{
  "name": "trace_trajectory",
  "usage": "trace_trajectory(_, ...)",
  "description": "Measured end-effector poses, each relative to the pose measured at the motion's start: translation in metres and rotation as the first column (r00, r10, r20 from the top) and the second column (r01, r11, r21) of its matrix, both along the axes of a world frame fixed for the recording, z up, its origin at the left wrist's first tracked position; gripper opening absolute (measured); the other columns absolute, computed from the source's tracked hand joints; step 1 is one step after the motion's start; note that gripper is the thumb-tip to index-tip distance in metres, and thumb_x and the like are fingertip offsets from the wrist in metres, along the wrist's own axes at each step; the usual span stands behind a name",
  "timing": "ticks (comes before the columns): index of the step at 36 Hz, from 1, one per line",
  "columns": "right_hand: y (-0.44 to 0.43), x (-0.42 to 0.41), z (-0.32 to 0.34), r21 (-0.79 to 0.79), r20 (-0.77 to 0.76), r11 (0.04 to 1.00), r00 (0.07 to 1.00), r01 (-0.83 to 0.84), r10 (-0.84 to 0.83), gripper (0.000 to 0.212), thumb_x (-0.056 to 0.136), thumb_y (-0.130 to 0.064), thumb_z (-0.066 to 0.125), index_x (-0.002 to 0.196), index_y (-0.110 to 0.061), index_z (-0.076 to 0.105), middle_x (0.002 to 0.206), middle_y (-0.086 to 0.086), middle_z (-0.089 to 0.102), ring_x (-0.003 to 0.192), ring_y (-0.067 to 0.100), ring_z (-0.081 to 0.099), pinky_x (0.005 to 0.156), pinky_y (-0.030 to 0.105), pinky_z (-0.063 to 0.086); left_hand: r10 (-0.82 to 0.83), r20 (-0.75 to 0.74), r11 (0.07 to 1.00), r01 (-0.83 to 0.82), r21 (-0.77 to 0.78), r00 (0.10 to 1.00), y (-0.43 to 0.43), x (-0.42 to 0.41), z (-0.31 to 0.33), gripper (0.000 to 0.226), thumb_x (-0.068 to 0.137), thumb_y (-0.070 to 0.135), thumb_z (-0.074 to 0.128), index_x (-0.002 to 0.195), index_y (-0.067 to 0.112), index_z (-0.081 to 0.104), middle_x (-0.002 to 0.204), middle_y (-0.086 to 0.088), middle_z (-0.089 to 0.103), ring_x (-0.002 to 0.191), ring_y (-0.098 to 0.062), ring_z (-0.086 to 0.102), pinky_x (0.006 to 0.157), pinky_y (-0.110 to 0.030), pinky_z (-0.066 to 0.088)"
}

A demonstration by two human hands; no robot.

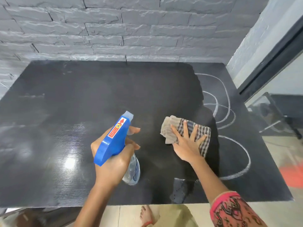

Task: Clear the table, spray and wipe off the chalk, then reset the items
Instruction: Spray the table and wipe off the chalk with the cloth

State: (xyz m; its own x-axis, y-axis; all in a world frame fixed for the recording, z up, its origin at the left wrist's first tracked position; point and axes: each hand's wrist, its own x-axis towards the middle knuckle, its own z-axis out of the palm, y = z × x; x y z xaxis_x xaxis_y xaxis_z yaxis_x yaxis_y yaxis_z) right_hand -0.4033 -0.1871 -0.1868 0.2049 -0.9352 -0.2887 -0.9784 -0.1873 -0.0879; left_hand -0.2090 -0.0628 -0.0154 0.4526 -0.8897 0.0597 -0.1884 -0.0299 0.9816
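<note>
Head view, bottle (pixel 114 138) half hidden, seemingly clear

A grey stone-brick wall (pixel 131 30) runs behind the black surface (pixel 82 87) and meets a paler textured wall (pixel 255 46) at the right. Past that slants a dark frame (pixel 270 63) with glass (pixel 287 79) below it; behind the glass stands what may be a chair base (pixel 282 122). The floor (pixel 278 153) is pale tile. A lamp glare (pixel 69 163) shines on the surface.
</note>
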Motion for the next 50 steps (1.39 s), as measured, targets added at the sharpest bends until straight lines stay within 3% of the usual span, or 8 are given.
trace_trajectory(7, 0.086, 0.018, -0.002, -0.047, 0.094, 0.929, 0.925, -0.366, 0.369, 0.080, 0.086, -0.041, 0.050, 0.141, -0.056, -0.006, 0.154, -0.002, -0.025, 0.140, 0.042, -0.019, 0.099, 0.069, -0.024, -0.068, 0.038, 0.998, 0.069, -0.006, 0.997, -0.002, 0.001, 0.000, 0.037, 0.060, 0.007, 0.052, 0.072, 0.039, 0.067, 0.080, 0.000, 0.071, 0.064, -0.017, 0.068, 0.065, -0.022, 0.052)
trace_trajectory(16, 0.134, -0.077, 0.004, -0.040, -0.066, 0.956, 0.956, -0.290, 0.287, 0.097, 0.052, -0.038, 0.076, 0.139, -0.047, 0.034, 0.151, 0.003, 0.035, 0.135, 0.043, 0.031, 0.100, 0.073, 0.018, -0.061, 0.018, 0.997, 0.062, -0.043, 0.998, 0.001, 0.000, -0.010, 0.041, 0.061, 0.001, 0.048, 0.074, 0.036, 0.063, 0.090, 0.003, 0.072, 0.065, -0.017, 0.069, 0.064, -0.024, 0.053)
trace_trajectory(22, 0.061, -0.033, -0.005, -0.083, 0.006, 0.996, 1.000, -0.021, 0.021, 0.070, 0.091, -0.050, 0.039, 0.142, -0.051, -0.009, 0.157, 0.002, -0.019, 0.140, 0.044, -0.017, 0.098, 0.074, -0.014, -0.012, 0.051, 0.999, 0.014, -0.040, 0.999, 0.008, -0.006, 0.000, 0.031, 0.060, 0.003, 0.048, 0.074, 0.027, 0.061, 0.082, 0.002, 0.072, 0.059, -0.007, 0.067, 0.061, -0.020, 0.052)
trace_trajectory(29, 0.078, 0.066, 0.003, -0.062, 0.070, 0.941, 0.939, -0.334, 0.338, 0.064, 0.086, -0.045, 0.046, 0.144, -0.048, 0.017, 0.159, 0.006, -0.009, 0.138, 0.050, -0.017, 0.092, 0.074, -0.023, -0.102, 0.024, 0.995, 0.101, 0.007, 0.995, 0.041, -0.015, 0.032, 0.032, 0.053, -0.009, 0.037, 0.062, 0.005, 0.063, 0.049, 0.050, 0.044, 0.055, 0.034, 0.043, 0.066, 0.008, 0.036)
trace_trajectory(33, 0.145, 0.062, 0.000, -0.081, 0.134, 0.838, 0.827, -0.540, 0.546, 0.057, 0.091, -0.044, 0.039, 0.143, -0.048, 0.018, 0.159, 0.001, -0.002, 0.140, 0.047, -0.012, 0.098, 0.075, -0.016, 0.078, 0.017, 0.990, -0.075, -0.121, 0.997, 0.058, -0.005, 0.031, 0.037, 0.058, 0.000, 0.047, 0.062, 0.032, 0.065, 0.058, 0.015, 0.067, 0.055, -0.003, 0.063, 0.057, -0.011, 0.049)
trace_trajectory(40, 0.189, -0.050, 0.001, -0.079, 0.023, 0.882, 0.883, -0.465, 0.468, 0.076, 0.070, -0.039, 0.039, 0.142, -0.051, 0.021, 0.153, 0.000, 0.030, 0.139, 0.041, 0.022, 0.102, 0.071, 0.013, 0.101, -0.003, 0.991, -0.101, -0.091, 0.995, 0.070, -0.005, 0.018, 0.034, 0.062, 0.002, 0.049, 0.072, 0.031, 0.062, 0.067, 0.017, 0.070, 0.055, -0.002, 0.065, 0.055, -0.010, 0.049)
trace_trajectory(45, 0.128, -0.068, -0.012, -0.060, 0.045, 0.994, 0.994, -0.095, 0.098, 0.084, 0.088, -0.038, 0.045, 0.131, -0.062, -0.023, 0.155, -0.009, -0.024, 0.141, 0.036, -0.020, 0.100, 0.067, -0.020, 0.103, -0.016, 0.992, -0.104, -0.074, 0.995, 0.073, -0.018, 0.011, 0.030, 0.063, 0.000, 0.049, 0.073, 0.027, 0.060, 0.078, 0.006, 0.070, 0.055, -0.005, 0.065, 0.057, -0.016, 0.050)
trace_trajectory(50, 0.118, -0.015, -0.003, 0.002, 0.040, 0.989, 0.988, -0.146, 0.146, 0.070, 0.092, -0.050, 0.040, 0.142, -0.052, -0.009, 0.154, -0.001, -0.029, 0.137, 0.042, -0.029, 0.097, 0.069, -0.022, 0.033, -0.057, 0.992, -0.026, 0.123, 0.998, 0.053, -0.017, -0.007, 0.032, 0.073, -0.010, 0.056, 0.077, 0.021, 0.060, 0.074, -0.006, 0.066, 0.060, -0.018, 0.062, 0.070, -0.029, 0.048)
